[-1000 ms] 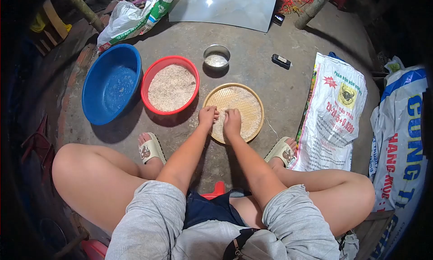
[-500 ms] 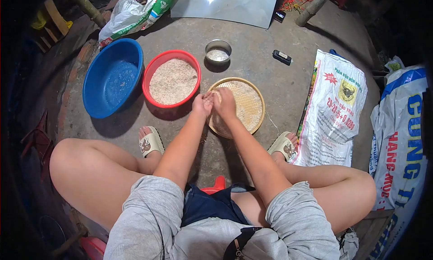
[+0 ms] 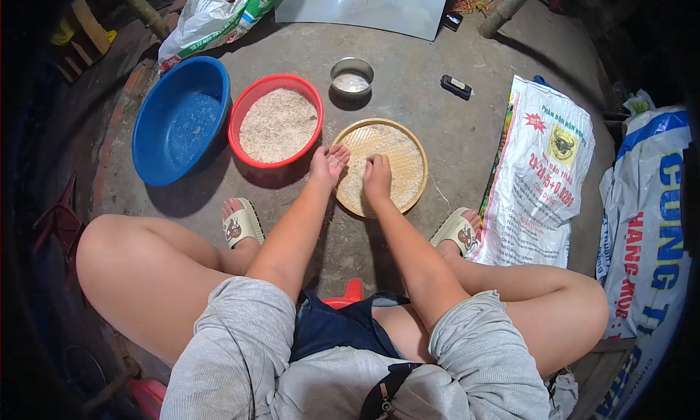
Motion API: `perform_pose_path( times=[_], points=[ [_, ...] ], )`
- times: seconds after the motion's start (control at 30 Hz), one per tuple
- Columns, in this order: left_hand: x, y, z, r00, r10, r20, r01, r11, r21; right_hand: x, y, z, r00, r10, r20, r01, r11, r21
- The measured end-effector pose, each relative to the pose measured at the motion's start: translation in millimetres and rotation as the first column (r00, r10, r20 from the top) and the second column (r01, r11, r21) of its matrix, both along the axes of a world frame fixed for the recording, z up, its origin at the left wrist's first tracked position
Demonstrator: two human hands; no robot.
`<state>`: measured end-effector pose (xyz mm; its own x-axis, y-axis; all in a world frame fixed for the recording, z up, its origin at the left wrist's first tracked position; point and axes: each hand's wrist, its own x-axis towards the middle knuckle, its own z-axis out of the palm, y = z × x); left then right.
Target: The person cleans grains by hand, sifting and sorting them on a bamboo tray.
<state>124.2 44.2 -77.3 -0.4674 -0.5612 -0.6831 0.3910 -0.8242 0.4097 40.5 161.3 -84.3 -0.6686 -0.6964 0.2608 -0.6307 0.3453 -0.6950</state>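
Observation:
A round woven bamboo tray (image 3: 421, 152) with pale rice grains (image 3: 405, 165) spread over it lies on the floor in front of me. My left hand (image 3: 329, 163) is palm up at the tray's left rim, cupped, with some grains resting on the palm and fingers. Over the middle of the tray is my right hand (image 3: 378, 178), its fingers curled together; whatever is between them is hidden. Just left of the tray stands a red basin (image 3: 318, 132) filled with rice-like grain. Behind the tray is a small metal bowl (image 3: 351, 64) with some pale grain inside.
A large blue basin (image 3: 149, 146) stands at the left. To the right lies a white printed sack (image 3: 543, 187), with another sack (image 3: 652, 208) beyond it. A black phone-like object (image 3: 456, 87) lies on the floor. A shiny panel (image 3: 364, 8) is at the back.
My hands were together over the tray's left side. Now the right hand has moved apart to the right and down over the rice, while the left palm lies more exposed.

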Motion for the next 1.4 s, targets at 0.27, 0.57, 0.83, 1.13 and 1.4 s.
perform_pose_path(
  times=[0.27, 0.57, 0.83, 1.13, 1.4],
  points=[
    [-6, -24, -46, 0.981, -0.111, -0.161, 0.098, 0.991, -0.088, 32, -50, 64, 0.982, 0.187, 0.002, -0.181, 0.951, -0.252],
    [-3, -6, 6, 1.0, 0.028, -0.013, -0.028, 0.999, 0.023, 2, 39, 19, 0.964, 0.075, -0.256, -0.029, 0.984, 0.178],
    [-5, 3, 10, 0.998, 0.046, 0.032, -0.047, 0.998, 0.046, 4, 21, -5, 0.99, 0.105, -0.097, -0.097, 0.991, 0.089],
    [-16, -1, -19, 0.998, -0.014, 0.053, 0.015, 1.0, -0.02, 24, -42, 48, 0.975, 0.091, 0.201, -0.033, 0.961, -0.275],
    [-14, -4, 13, 0.989, -0.06, -0.132, 0.055, 0.998, -0.043, 14, -21, 39, 0.991, -0.058, -0.12, 0.032, 0.978, -0.205]
  ],
)
